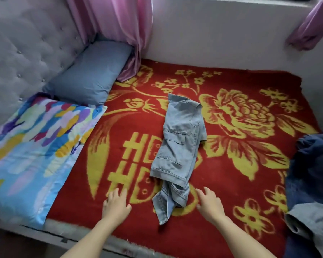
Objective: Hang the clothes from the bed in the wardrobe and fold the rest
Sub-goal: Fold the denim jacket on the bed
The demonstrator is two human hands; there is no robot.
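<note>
Folding is underway: open, empty left hand [116, 203] and right hand [210, 203] are flanking the crumpled light-blue denim garment [179, 146], likely needing flattening next.

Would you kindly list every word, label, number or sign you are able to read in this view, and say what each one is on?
"囍" (double happiness sign): woven large in yellow on the red blanket, partly covered by the light denim garment.
No label, brand or number is readable on the garment, the pillows or the dark clothes pile.
</note>
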